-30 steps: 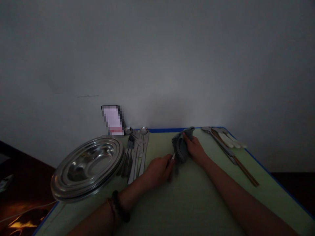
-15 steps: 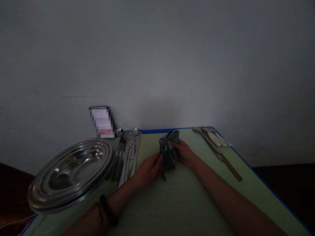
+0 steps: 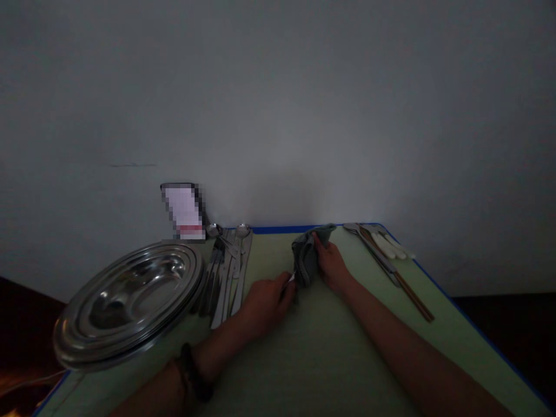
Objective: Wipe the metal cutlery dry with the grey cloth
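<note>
My right hand [image 3: 330,263] is closed on a dark grey-green cloth [image 3: 306,260], which hangs in folds above the middle of the table. To its left my left hand [image 3: 271,298], with a dark band at the wrist, pinches a thin shiny metal utensil [image 3: 292,279]. Only a short stretch of this utensil shows; its far end runs into the cloth, so I cannot tell its kind. Left of my left hand lies a row of metal spoons [image 3: 242,231], forks [image 3: 211,272] and other flatware.
Stacked shiny metal plates [image 3: 65,341] stand at the left of the green table [image 3: 321,370]. Behind them a phone [image 3: 185,208] leans on the wall. Wooden chopsticks [image 3: 414,296], a knife [image 3: 377,255] and several white-handled utensils [image 3: 384,246] lie on the right.
The cloth has shifted slightly right, and its upper part now spreads out to the right over my right hand. My left hand stays closed on the metal utensil, a little further right.
</note>
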{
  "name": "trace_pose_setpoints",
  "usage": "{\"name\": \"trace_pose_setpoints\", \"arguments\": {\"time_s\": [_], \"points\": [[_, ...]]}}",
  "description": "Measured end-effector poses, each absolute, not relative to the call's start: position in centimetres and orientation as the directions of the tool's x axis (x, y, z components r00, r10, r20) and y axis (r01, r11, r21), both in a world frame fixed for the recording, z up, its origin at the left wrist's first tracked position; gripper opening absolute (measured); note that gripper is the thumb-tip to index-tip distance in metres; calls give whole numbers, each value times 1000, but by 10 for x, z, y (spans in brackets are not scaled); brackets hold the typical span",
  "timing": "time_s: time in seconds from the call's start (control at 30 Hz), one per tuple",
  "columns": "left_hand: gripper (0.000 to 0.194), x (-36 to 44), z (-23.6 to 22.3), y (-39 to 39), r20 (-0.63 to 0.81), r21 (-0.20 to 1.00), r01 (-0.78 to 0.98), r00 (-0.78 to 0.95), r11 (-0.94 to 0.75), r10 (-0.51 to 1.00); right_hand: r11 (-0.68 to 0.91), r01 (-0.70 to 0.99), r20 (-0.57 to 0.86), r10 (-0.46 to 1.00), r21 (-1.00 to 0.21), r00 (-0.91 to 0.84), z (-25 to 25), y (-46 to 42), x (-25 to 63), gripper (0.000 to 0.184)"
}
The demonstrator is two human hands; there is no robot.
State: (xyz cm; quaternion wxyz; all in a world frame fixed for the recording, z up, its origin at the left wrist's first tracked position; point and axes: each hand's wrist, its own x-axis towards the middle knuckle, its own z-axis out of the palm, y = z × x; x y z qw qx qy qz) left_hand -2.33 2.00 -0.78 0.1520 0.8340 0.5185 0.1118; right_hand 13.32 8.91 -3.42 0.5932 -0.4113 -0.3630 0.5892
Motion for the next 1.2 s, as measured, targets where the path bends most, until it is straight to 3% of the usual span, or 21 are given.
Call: {"name": "trace_pose_setpoints", "arguments": {"time_s": [0.17, 0.43, 0.67, 0.8, 1.0, 1.1, 1.2], "points": [[32, -26, -12, 21, 32, 421, 801, 455, -425, 890, -119, -538, -183, 981, -835, 68, -32, 74, 114, 37], [30, -26, -11, 23, 28, 404, 827, 415, -390, 909, -158, -566, -152, 987, -809, -58, -30, 73, 112, 28], [36, -23, -10, 20, 30, 324, 858, 412, -398, 911, -69, -438, -7, 990, -896, -140, -27, 87, 138, 32], [34, -23, -9, 20, 21, 319, 855, 425, -409, 905, 29, -372, 56, 996, -928, -64, -35, 90, 141, 28], [36, -24, -12, 20, 45, 325, 835, 455, -444, 889, 146, -17, 144, 986, -989, 83, -40, 90, 141, 32], [35, -25, -13, 20, 52, 374, 817, 453, -438, 890, 151, 65, 156, 983, -986, 94, -38, 90, 142, 33], [34, -27, -12, 23, 47, 546, 744, 432, -385, 901, 119, 31, 121, 991, -992, 58, -38, 92, 143, 31]]}}
